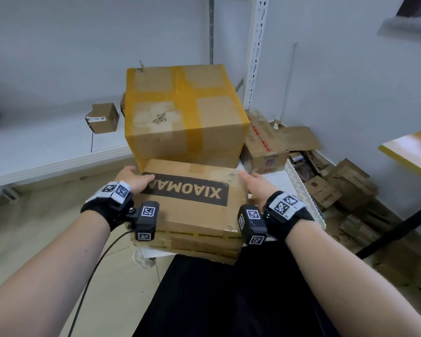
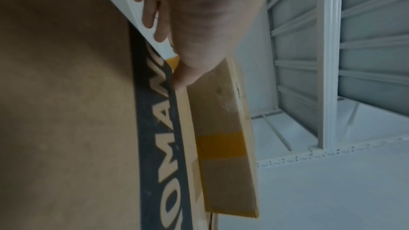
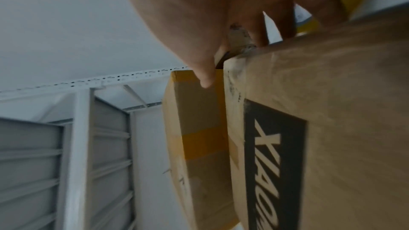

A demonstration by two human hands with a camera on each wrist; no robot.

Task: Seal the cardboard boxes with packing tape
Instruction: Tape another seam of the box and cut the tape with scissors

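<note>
A flat cardboard box with a black XIAOMAN label (image 1: pixel 192 210) lies in front of me, its near edge over my lap. My left hand (image 1: pixel 134 178) grips its far left corner, thumb on the label and fingers under the edge. My right hand (image 1: pixel 255 186) grips the far right corner, where the cardboard is scuffed. In the left wrist view my thumb (image 2: pixel 188 69) presses the label of the box (image 2: pixel 66 111). In the right wrist view my fingers (image 3: pixel 199 15) curl over the box's corner (image 3: pixel 343 111). Right behind stands a larger box (image 1: pixel 185 113) crossed with yellow tape.
A small carton (image 1: pixel 102 117) sits on the white shelf (image 1: pixel 46 147) at the left. A printed box (image 1: pixel 263 144) and a heap of flattened cartons (image 1: pixel 338 186) lie at the right by the wall. A yellow-edged table (image 1: pixel 408 152) juts in from the right.
</note>
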